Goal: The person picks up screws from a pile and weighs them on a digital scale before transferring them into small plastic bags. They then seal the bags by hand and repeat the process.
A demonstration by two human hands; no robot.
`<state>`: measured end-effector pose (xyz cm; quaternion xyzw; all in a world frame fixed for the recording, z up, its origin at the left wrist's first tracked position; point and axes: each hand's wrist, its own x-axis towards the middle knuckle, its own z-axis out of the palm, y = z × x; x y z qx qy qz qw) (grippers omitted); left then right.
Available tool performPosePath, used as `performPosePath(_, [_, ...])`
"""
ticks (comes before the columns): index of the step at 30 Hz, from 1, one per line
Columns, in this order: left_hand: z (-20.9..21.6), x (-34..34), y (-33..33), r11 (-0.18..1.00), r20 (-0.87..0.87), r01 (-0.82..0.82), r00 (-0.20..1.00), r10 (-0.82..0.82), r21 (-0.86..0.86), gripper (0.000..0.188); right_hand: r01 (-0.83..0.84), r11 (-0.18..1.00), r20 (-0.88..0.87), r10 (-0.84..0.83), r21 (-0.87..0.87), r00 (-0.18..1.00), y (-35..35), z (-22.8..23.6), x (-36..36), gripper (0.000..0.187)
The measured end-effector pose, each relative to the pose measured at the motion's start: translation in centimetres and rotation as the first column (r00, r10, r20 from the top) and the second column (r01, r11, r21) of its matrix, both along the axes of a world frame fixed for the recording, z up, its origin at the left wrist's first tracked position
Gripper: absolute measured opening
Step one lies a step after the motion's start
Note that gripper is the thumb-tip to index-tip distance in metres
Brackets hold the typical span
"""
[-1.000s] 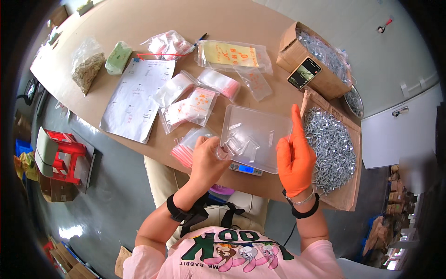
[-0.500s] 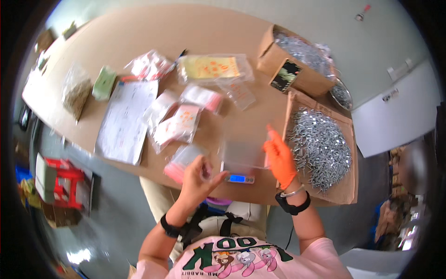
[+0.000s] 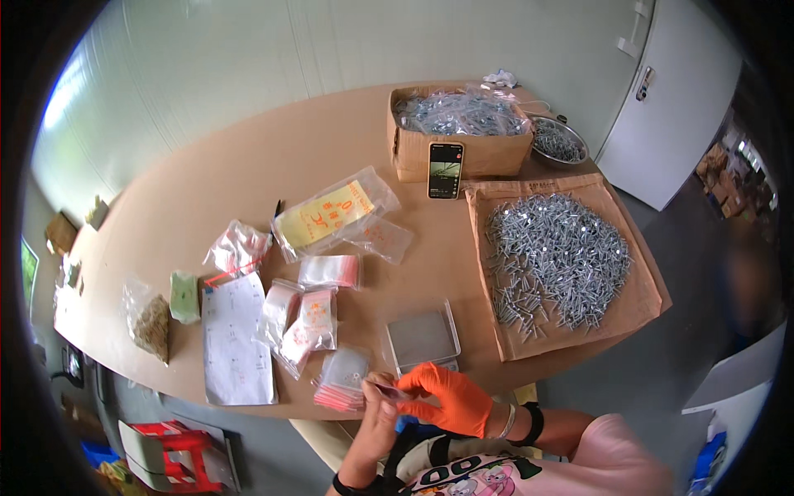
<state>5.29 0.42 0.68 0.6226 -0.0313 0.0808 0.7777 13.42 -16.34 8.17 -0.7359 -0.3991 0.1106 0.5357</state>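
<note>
A small bag [image 3: 392, 393] is being pinched by left hand [image 3: 377, 416] and gloved right hand [image 3: 451, 402] together, bodyward of the clear tray [image 3: 423, 337].

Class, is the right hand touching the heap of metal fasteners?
Apart: the head view shows tabletop and cardboard between the orange-gloved right hand and the fasteners.

The bare left hand [image 3: 377, 413] is held in a pinch, its thumb opposed to curled fingers. The orange-gloved right hand [image 3: 453, 402] is positioned just right of this grip, with its thumb and forefinger directed toward it. The left forearm [image 3: 361, 463] is angled upward from below the grip; the right forearm [image 3: 561, 431] is extended nearly level from the right.
</note>
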Motion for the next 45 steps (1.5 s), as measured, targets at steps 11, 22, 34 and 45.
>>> performPosePath(11, [6.8, -2.2, -0.2, 0.818, -0.007, -0.346, 0.92, 0.393, 0.459, 0.01, 0.07, 0.984, -0.422, 0.006, 0.165, 0.906, -1.8, -0.4, -0.2, 0.019])
performPosePath(22, [7.9, -1.2, -1.6, 0.817, 0.066, -0.32, 0.942, 0.33, 0.479, 0.009, -0.028, 0.987, -0.032, 0.034, 0.158, 0.999, -2.3, 0.0, 0.4, 0.01])
performPosePath(34, [4.3, -3.8, -0.4, 0.913, -0.259, -0.063, 0.949, 0.18, 0.403, 0.011, -0.112, 0.991, 0.14, 0.122, -0.077, 0.983, -5.6, -1.9, 2.0, 0.037])
performPosePath(45, [-9.0, -5.4, 0.3, 0.974, -0.681, -0.138, 0.732, -0.021, -0.178, 0.024, 0.463, 0.628, 0.501, -0.132, -0.625, 0.855, -13.8, -4.8, 13.6, 0.065])
